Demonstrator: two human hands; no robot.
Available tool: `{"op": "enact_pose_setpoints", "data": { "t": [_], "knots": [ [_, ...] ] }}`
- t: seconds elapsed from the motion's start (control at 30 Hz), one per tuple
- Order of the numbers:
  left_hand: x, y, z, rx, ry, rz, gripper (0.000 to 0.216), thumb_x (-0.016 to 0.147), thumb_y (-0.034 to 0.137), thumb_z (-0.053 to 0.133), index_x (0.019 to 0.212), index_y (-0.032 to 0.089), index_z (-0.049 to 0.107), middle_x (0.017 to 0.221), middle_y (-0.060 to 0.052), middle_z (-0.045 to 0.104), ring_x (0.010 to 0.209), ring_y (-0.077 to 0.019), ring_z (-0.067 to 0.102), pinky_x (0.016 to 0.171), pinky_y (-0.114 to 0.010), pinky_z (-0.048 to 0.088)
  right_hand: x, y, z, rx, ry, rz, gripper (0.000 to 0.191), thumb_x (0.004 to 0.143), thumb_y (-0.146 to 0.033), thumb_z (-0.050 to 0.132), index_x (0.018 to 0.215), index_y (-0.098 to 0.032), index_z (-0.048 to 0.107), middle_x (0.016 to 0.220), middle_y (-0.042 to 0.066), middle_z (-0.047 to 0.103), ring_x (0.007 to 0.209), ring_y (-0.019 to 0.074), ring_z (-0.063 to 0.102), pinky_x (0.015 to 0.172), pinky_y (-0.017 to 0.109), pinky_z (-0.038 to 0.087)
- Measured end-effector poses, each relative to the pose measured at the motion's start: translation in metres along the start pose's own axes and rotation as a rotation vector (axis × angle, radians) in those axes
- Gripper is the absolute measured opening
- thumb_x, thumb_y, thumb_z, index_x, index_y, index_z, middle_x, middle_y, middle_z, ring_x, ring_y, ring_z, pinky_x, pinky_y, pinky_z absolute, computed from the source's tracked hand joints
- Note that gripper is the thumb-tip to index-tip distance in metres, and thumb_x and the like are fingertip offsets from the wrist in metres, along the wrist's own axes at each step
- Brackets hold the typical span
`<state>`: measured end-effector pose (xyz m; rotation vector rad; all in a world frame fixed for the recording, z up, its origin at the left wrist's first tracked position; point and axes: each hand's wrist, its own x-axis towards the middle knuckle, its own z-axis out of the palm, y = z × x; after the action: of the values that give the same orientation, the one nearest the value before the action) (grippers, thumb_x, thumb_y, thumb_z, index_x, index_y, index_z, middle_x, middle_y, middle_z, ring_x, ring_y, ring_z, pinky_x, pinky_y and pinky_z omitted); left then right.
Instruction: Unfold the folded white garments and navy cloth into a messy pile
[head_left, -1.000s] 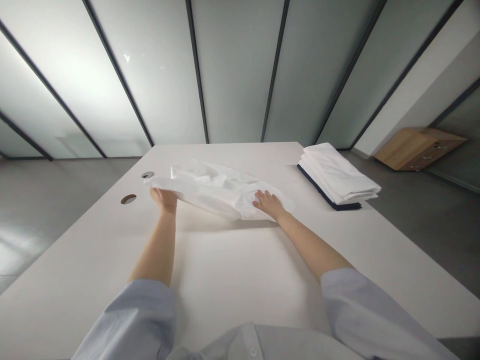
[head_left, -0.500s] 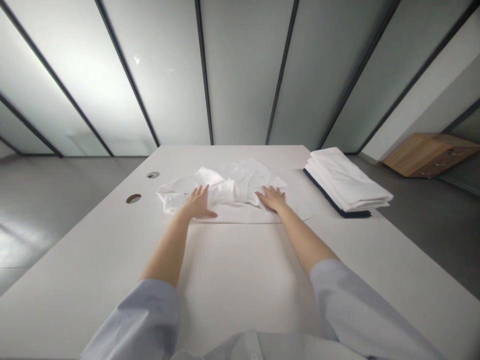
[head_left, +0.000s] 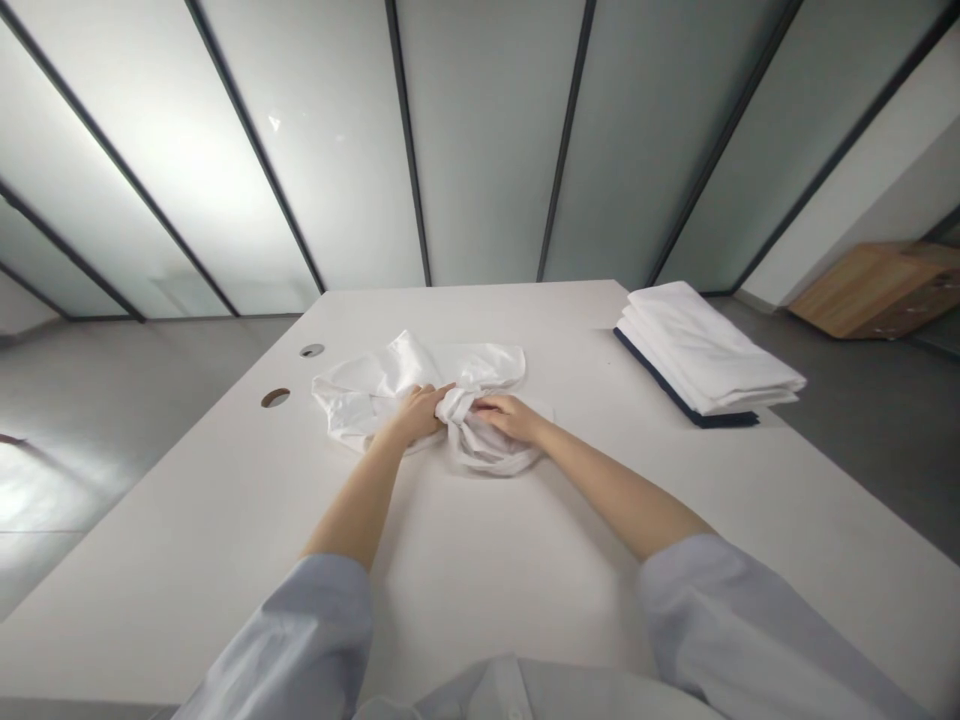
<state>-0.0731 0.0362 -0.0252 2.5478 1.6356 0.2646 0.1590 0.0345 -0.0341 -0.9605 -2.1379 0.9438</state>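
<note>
A thin, glossy white cloth (head_left: 491, 445) lies bunched on the white table (head_left: 495, 560), its shape too crumpled to tell what garment or piece it is. My left hand (head_left: 421, 410) rests on the left part of the bunch, fingers pointing inward to the gathered middle. From the other side my right hand (head_left: 510, 415) is closed on a fold of the cloth, its fingertips partly hidden by the fabric. Between the two hands the cloth is drawn together into a twisted loop. The left fingers are partly hidden, pressed together against the gather.
To the right stands a stack of folded white cloths (head_left: 705, 350) on a dark folded cloth (head_left: 724, 420), at the table's edge. Two round holes (head_left: 275, 398) open in the tabletop at left. Frosted glass panels (head_left: 487, 150) rise behind, and a wooden cabinet (head_left: 877, 290) stands far right.
Both hands have moved inward from lying spread on the cloth. Its right part has been pulled toward the middle and gathered. The view has shifted slightly.
</note>
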Motion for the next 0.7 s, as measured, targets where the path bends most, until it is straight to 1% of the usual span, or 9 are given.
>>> {"op": "enact_pose_setpoints", "data": {
  "t": [0.07,0.17,0.23,0.33,0.43,0.53,0.6,0.67,0.7],
  "knots": [
    [0.001,-0.005,-0.001,-0.040,-0.001,-0.019,0.071,0.078,0.023,0.059,0.146,0.022,0.040,0.119,-0.010,0.066,0.113,-0.0248,0.059,0.102,-0.036,0.042,-0.013,0.013,-0.023,-0.048,0.202,0.025,0.028,0.084,-0.034,0.054,0.101,-0.021,0.072,0.107,0.006,0.073,0.100,0.0223,0.065,0.089,0.034,0.049],
    [0.002,-0.013,-0.005,-0.181,0.075,-0.053,0.069,0.073,0.017,0.059,0.141,0.021,0.048,0.118,-0.008,0.067,0.110,-0.0241,0.061,0.100,-0.035,0.044,-0.037,0.039,-0.059,-0.099,0.518,0.164,0.024,0.081,-0.036,0.053,0.086,-0.021,0.071,0.090,0.006,0.074,0.087,0.0215,0.066,0.078,0.032,0.050],
    [0.003,-0.019,-0.014,-0.361,0.207,-0.072,0.059,0.070,0.018,0.059,0.129,0.019,0.058,0.116,-0.007,0.068,0.109,-0.0242,0.061,0.100,-0.036,0.045,-0.049,0.056,-0.076,-0.065,0.688,0.306,0.021,0.077,-0.034,0.052,0.075,-0.020,0.068,0.073,0.004,0.071,0.074,0.0201,0.064,0.072,0.031,0.050],
    [0.006,-0.030,-0.043,-0.745,0.520,-0.168,0.039,0.075,0.029,0.058,0.111,0.016,0.064,0.103,-0.007,0.071,0.100,-0.0246,0.064,0.093,-0.039,0.051,-0.058,0.070,-0.089,0.098,0.867,0.449,0.019,0.074,-0.034,0.050,0.069,-0.021,0.063,0.061,0.002,0.064,0.063,0.0181,0.060,0.063,0.029,0.047],
    [0.004,-0.049,-0.089,-1.029,0.845,-0.262,0.040,0.076,0.036,0.059,0.109,0.014,0.060,0.099,-0.008,0.071,0.089,-0.0217,0.065,0.085,-0.039,0.054,-0.057,0.071,-0.087,0.137,0.830,0.453,0.019,0.072,-0.036,0.052,0.069,-0.020,0.063,0.061,0.002,0.063,0.063,0.0180,0.059,0.061,0.028,0.046],
    [-0.010,-0.080,-0.132,-0.901,1.091,-0.171,0.046,0.076,0.031,0.057,0.116,0.010,0.055,0.109,-0.009,0.068,0.096,-0.0185,0.061,0.090,-0.036,0.051,-0.055,0.068,-0.081,0.066,0.723,0.424,0.020,0.073,-0.036,0.054,0.072,-0.020,0.065,0.064,0.004,0.065,0.067,0.0191,0.060,0.064,0.029,0.046],
    [-0.028,-0.103,-0.147,-0.640,1.089,-0.277,0.041,0.074,0.026,0.057,0.110,0.005,0.058,0.104,-0.010,0.067,0.097,-0.0200,0.059,0.091,-0.037,0.050,-0.054,0.068,-0.079,0.030,0.682,0.419,0.020,0.074,-0.035,0.052,0.074,-0.019,0.065,0.066,0.004,0.065,0.069,0.0197,0.061,0.066,0.030,0.046],
    [-0.051,-0.125,-0.144,-0.326,0.947,-0.393,0.041,0.067,0.019,0.058,0.106,0.006,0.062,0.107,-0.010,0.064,0.102,-0.0234,0.058,0.096,-0.038,0.047,-0.054,0.069,-0.078,0.004,0.658,0.428,0.021,0.075,-0.034,0.050,0.075,-0.019,0.065,0.067,0.004,0.066,0.069,0.0196,0.062,0.066,0.029,0.046],
    [-0.063,-0.133,-0.137,-0.182,0.825,-0.431,0.046,0.065,0.016,0.058,0.110,0.008,0.062,0.113,-0.010,0.062,0.108,-0.0248,0.057,0.100,-0.039,0.044,-0.053,0.070,-0.078,-0.015,0.648,0.431,0.021,0.076,-0.034,0.049,0.075,-0.019,0.065,0.067,0.004,0.066,0.068,0.0194,0.062,0.066,0.029,0.045]
  ]
}}
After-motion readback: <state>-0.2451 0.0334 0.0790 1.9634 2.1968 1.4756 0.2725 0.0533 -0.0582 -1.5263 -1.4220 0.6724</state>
